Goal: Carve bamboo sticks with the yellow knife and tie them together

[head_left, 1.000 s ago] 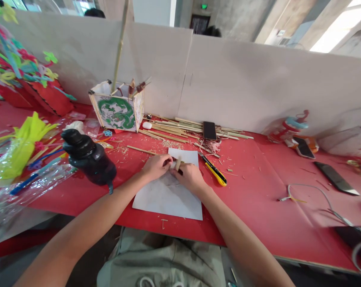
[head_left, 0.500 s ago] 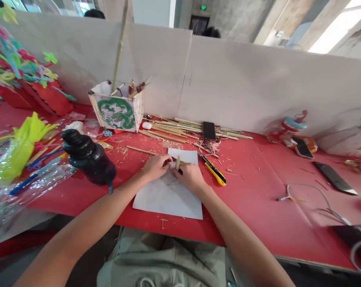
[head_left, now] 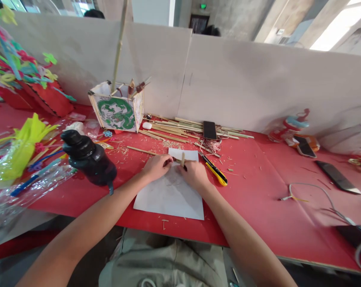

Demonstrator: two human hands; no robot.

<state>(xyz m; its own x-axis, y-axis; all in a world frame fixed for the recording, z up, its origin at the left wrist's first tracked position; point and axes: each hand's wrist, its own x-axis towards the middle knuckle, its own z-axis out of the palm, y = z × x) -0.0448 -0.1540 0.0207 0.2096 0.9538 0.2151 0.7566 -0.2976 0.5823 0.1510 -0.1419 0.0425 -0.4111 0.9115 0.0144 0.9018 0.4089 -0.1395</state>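
Over a white sheet of paper point(head_left: 168, 201), my left hand point(head_left: 156, 167) is closed on a thin bamboo stick point(head_left: 141, 150) that reaches out to the left past the knuckles. My right hand point(head_left: 196, 174) is closed, with a short bamboo piece point(head_left: 183, 159) standing up from its fingers. A small gap separates the two hands; the fingers hide how the stick and the short piece meet. Just right of my right hand lies a yellow and black utility knife point(head_left: 215, 170) on the red table.
Bamboo strips point(head_left: 168, 130) and shavings lie along the partition, near a black phone point(head_left: 210, 130). A dark bottle point(head_left: 90, 159) stands left of my forearm. Behind it is a dragon-painted box point(head_left: 116, 113). Plastic wrap point(head_left: 45, 185) covers the left side; a cable point(head_left: 312, 186) lies right.
My right hand has moved slightly right with the short bamboo piece, widening the gap to my left hand. My left hand stays nearly in place.
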